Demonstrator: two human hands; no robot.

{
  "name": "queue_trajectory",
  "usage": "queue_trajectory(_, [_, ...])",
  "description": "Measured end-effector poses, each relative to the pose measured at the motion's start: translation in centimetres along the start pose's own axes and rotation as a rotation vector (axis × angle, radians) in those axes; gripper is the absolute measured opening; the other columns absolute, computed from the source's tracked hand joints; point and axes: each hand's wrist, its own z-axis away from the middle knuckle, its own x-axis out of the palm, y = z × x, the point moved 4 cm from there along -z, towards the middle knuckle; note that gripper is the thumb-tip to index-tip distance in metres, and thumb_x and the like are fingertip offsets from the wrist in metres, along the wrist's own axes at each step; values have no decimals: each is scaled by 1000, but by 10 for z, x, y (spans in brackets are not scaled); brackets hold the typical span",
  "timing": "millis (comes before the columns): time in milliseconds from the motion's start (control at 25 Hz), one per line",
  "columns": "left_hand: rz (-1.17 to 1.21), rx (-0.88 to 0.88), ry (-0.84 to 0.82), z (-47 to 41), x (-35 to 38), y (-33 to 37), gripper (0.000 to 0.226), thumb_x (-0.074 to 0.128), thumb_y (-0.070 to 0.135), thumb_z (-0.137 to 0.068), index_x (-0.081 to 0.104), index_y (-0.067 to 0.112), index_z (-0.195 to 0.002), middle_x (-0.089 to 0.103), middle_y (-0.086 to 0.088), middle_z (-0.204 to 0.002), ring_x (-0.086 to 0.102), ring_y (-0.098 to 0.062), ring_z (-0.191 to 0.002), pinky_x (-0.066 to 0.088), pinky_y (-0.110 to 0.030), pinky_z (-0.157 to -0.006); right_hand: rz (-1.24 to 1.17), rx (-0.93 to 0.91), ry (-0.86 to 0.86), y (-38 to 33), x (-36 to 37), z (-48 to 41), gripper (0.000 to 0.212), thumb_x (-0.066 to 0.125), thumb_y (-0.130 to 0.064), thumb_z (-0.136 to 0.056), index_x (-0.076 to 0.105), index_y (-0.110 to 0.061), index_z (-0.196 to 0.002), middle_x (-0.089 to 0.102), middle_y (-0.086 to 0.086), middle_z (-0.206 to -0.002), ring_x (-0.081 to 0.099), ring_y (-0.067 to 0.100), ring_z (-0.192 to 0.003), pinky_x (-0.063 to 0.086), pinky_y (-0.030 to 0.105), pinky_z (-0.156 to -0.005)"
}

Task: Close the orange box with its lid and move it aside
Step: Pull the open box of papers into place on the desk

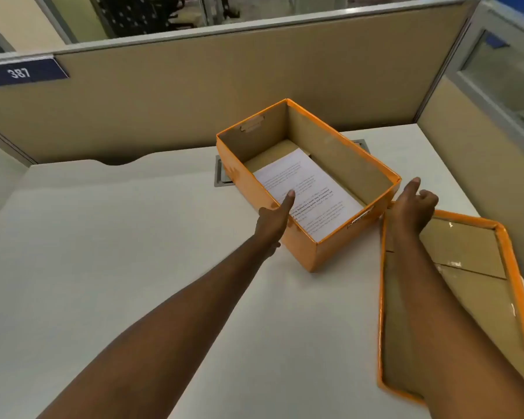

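1. The orange box point(318, 204) sits open on the desk point(118, 267), a printed sheet point(309, 192) flat on its floor, its long axis running from your near right toward the far left.
2. Your left hand point(274, 220) rests against the box's near-left wall, thumb hooked over the rim, palm open rather than clenched.
3. Your right hand point(413, 207) hangs loosely open just beside the box's right corner, gripping nothing.
4. The lid point(515, 282) lies upside down on the desk just right of the box, its long axis running toward you, directly beneath your right forearm.
5. Your right hand is plainly the nearer one to the lid; the lid probably needs flipping and turning to match the box's axis.
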Motion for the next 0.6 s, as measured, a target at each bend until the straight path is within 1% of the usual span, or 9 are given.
queue_trajectory(80, [16,10,14,-4,7,5,78,58,58,-85,27,20,-146,44,-9,-151,42,-43,-135,37,-65,-101,-7,25,-30,-3,6,-11,62,42,-52,-89,39,-11,-136,48,11,-139,52,26,-121,46,35,-92])
queue_trajectory(160, [-9,-17,17,-11,12,-1,74,63,48,-87,28,15,-142,50,-12,-144,49,-43,-128,46,-64,-97,6,18,-79,-8,12,-22,66,44,-55,-87,38,-14,-138,47,9,-142,50,26,-124,44,34,-92])
queue_trajectory(200, [-24,-28,23,-16,14,-5,71,64,43,-87,27,13,-139,52,-12,-141,52,-41,-125,50,-60,-92,29,14,-108,-7,16,-28,66,45,-56,-86,38,-15,-138,47,8,-142,49,25,-125,44,34,-92])
queue_trajectory(280, [-41,-27,46,-23,17,-9,56,62,35,-90,29,14,-129,54,-11,-135,56,-36,-119,58,-48,-73,92,-3,-179,-3,23,-36,65,44,-57,-86,40,-17,-137,49,6,-141,49,25,-124,43,35,-93])
queue_trajectory(320, [-37,-18,55,-23,18,-8,47,60,31,-91,29,15,-122,56,-11,-132,57,-33,-114,57,-41,-64,132,-27,-218,-2,27,-39,61,44,-57,-87,46,-17,-132,54,6,-135,52,24,-119,44,36,-91])
queue_trajectory(360, [-40,-9,56,-24,18,-8,41,57,28,-92,30,15,-119,57,-11,-128,58,-31,-109,55,-37,-59,172,-50,-251,-1,32,-40,54,43,-56,-87,53,-16,-122,60,6,-121,56,24,-109,46,34,-83])
queue_trajectory(440, [-65,23,56,-23,18,-7,38,51,21,-91,34,9,-123,59,-13,-123,61,-32,-104,59,-42,-64,246,-94,-288,2,37,-40,39,42,-50,-88,58,-15,-97,60,5,-89,56,23,-84,42,31,-66])
queue_trajectory(520, [-80,48,52,-17,14,-7,40,45,15,-90,38,7,-129,61,-16,-120,64,-35,-99,59,-51,-75,273,-108,-292,4,39,-36,33,42,-41,-88,56,-13,-94,57,6,-86,52,24,-79,38,31,-63])
queue_trajectory(600, [-87,74,59,-12,4,-8,38,42,11,-89,42,8,-127,63,-16,-115,66,-37,-96,57,-54,-79,286,-105,-293,4,38,-26,31,42,-38,-89,55,-11,-96,56,8,-89,52,25,-79,37,29,-57])
